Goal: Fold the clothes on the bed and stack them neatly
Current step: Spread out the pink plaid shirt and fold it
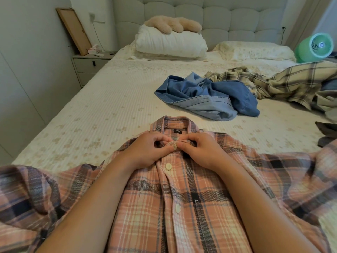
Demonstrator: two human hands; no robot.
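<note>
At nine o'clock, by the wall, stands a nightstand (87,67) with a wooden frame (73,30) leaning above it. The bed (102,114) fills the middle of the view. Across its near edge, from seven round to five o'clock, lies a pink plaid shirt (182,207), front up, placket buttoned, collar pointing to twelve. The left hand (145,152) pinches the collar band just left of the top button (174,147), fingers curled on the cloth. The right hand (202,150) pinches the band from the other side, its fingertips meeting the left's at the button. At one o'clock a blue denim garment (209,97) lies crumpled, touching a beige plaid garment (284,83) at two o'clock. A green fan (314,47) stands beyond it.
</note>
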